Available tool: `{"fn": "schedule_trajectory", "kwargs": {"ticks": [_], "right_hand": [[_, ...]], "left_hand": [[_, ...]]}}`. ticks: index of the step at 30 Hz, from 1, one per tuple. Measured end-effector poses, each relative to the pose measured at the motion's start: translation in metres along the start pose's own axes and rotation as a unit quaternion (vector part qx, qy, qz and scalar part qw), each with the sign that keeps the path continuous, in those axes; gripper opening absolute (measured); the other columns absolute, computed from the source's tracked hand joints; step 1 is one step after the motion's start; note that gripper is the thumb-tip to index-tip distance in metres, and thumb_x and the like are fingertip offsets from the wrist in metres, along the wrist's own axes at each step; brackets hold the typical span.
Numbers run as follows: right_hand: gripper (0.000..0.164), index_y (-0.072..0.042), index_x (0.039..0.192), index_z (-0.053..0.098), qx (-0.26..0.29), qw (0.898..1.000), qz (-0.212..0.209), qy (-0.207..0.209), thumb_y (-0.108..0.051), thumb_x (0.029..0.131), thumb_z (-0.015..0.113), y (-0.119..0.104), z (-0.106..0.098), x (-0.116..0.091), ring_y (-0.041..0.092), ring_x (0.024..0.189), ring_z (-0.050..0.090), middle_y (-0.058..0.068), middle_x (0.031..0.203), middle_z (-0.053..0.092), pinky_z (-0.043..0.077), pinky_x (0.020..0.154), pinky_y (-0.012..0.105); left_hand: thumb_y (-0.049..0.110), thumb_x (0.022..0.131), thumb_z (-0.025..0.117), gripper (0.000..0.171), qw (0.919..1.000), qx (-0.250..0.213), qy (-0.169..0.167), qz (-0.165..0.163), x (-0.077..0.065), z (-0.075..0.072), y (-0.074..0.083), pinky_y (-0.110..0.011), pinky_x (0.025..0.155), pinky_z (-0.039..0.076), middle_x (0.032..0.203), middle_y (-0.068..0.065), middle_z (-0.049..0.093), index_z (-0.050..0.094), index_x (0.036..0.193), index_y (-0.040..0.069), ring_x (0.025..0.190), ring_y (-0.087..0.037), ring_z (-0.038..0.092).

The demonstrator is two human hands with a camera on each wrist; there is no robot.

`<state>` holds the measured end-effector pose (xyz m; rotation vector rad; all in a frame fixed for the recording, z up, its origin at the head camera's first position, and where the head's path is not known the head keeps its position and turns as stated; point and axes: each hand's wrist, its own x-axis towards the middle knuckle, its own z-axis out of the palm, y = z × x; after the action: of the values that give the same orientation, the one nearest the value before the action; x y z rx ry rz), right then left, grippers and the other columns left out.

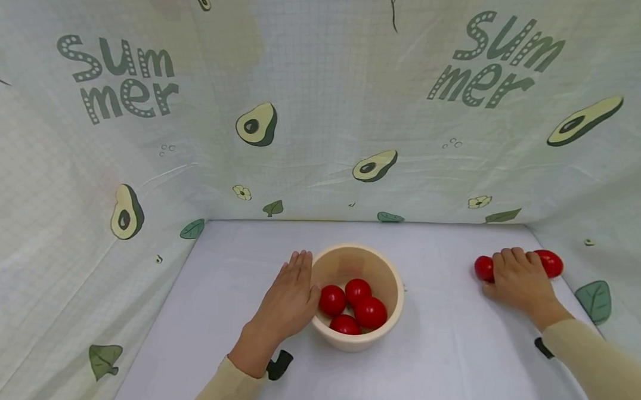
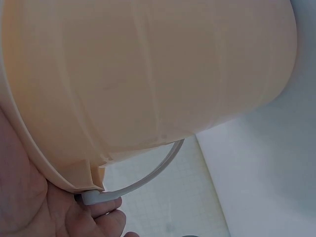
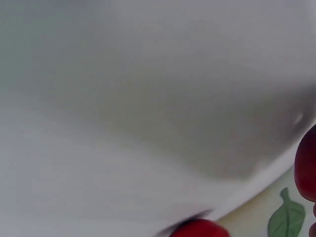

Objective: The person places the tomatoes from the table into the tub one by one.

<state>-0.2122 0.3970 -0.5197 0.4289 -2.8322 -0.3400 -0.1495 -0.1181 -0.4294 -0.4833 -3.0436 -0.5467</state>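
A cream plastic bucket (image 1: 394, 292) stands upright on the white table, with several smooth red tomatoes (image 1: 371, 313) at its bottom. My left hand (image 1: 289, 297) rests against the bucket's left rim, its fingers straight. In the left wrist view that palm lies along the rim beside the grey bucket handle (image 2: 143, 183). Far to the right, my right hand (image 1: 519, 278) grips a red tomato (image 1: 483, 268), which shows between thumb and forefinger. Another tomato (image 1: 551, 263) lies just past the hand's right side. The right wrist view catches a tomato (image 3: 307, 168) by the fingertips at its edge.
A pale cloth (image 1: 316, 104) printed with avocados, leaves and the word "summer" hangs behind the table (image 1: 445, 349) and along both sides. A black strap (image 1: 279, 364) shows under the left wrist. The table's back edge meets the cloth behind the bucket.
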Motion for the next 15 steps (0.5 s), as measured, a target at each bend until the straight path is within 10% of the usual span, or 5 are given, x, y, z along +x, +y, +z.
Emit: {"fn": "schedule_trajectory", "kwargs": {"ticks": [8,15], "right_hand": [[0.067,0.008,0.103,0.055,0.035,0.993,-0.022,0.111,-0.044,0.073,0.084,-0.058,-0.042,0.035,0.046,0.097,0.054,0.027,0.097,0.061,0.047,0.081,0.062],[0.064,0.007,0.106,0.058,0.112,0.965,-0.047,0.233,-0.048,0.075,0.073,-0.115,-0.106,0.063,0.043,0.092,0.055,0.025,0.096,0.063,0.044,0.076,0.056]], "left_hand": [[0.032,0.109,0.048,0.068,0.9999,0.015,-0.005,0.001,-0.001,0.0,0.0,-0.051,0.13,0.025,0.17,-0.022,0.032,0.029,0.163,-0.005,0.162,-0.037,0.024],[0.032,0.109,0.047,0.068,0.9996,0.026,-0.009,0.006,-0.002,-0.002,-0.001,-0.051,0.131,0.025,0.171,-0.021,0.032,0.03,0.163,-0.005,0.162,-0.037,0.023]]}}
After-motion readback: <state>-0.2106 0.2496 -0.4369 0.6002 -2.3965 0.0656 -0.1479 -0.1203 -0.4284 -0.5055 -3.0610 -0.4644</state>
